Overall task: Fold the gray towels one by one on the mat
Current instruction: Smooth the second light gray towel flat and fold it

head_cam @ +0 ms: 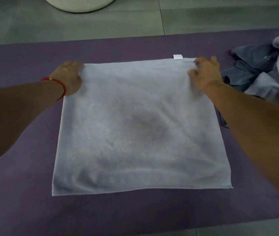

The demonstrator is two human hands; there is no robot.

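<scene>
A light gray towel point(138, 130) lies spread flat on the purple mat point(16, 201), with a small white tag point(177, 57) at its far edge. My left hand point(69, 76) grips the towel's far left corner, a red string on its wrist. My right hand point(207, 74) pinches the far right corner with curled fingers. Both arms reach forward along the towel's sides.
A heap of unfolded light and dark gray towels point(261, 70) lies on the mat to the right, close to my right arm. Gray tiled floor point(101, 26) runs beyond the mat, with a round white object point(77, 4) at the top left.
</scene>
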